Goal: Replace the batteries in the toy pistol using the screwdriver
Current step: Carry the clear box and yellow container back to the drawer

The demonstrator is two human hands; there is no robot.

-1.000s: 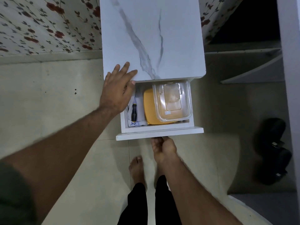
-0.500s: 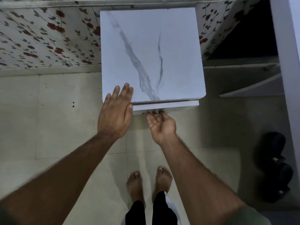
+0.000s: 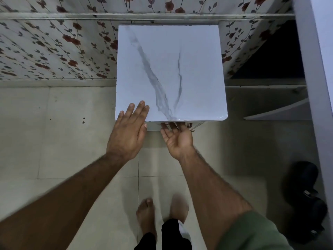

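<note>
Your left hand [image 3: 128, 134] lies flat, palm down, on the near left corner of the white marble-patterned cabinet top [image 3: 171, 69], fingers straight and spread a little, grasping nothing. Your right hand [image 3: 177, 138] is turned palm up just beside it, fingers straight and reaching under the front lip of the top, fingertips against the drawer front [image 3: 196, 124], of which only a thin strip shows; it too holds nothing. The drawer front sits almost flush under the top.

Neither the toy pistol nor the screwdriver can be seen from your head camera, and no batteries show either.

The cabinet stands against a wall [image 3: 54, 51] papered with red flowers and dark leaves. The floor [image 3: 54, 132] is pale tile with a few dark specks to your left. Your bare feet [image 3: 146, 212] stand close together below the hands, the right one blurred. A dark, strapped object [image 3: 304, 199] lies on the floor at your right, too dim to identify. A white panel [image 3: 317, 87] rises along the right edge. No brand, label or readable writing appears on anything here.
</note>
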